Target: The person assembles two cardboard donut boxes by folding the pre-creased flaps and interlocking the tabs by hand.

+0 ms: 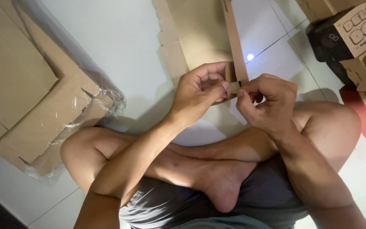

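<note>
L hand [200,91]: fingers curled, pinching flat cardboard blank [200,38] at tab end. R hand [267,101]: closed, pinching same tab. Blank above crossed legs, over white tile floor [123,38]. Wrapped cardboard stack [43,110] at left.

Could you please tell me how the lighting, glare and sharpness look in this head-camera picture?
Head view: dim, warm light; a small bright glare spot on the white tiled floor; soft reflections on the clear plastic wrap over the flat brown cardboard sheets; the left hand and right hand on the folded brown cardboard piece are reasonably sharp; the bottom-left corner falls into dark shadow.
</note>
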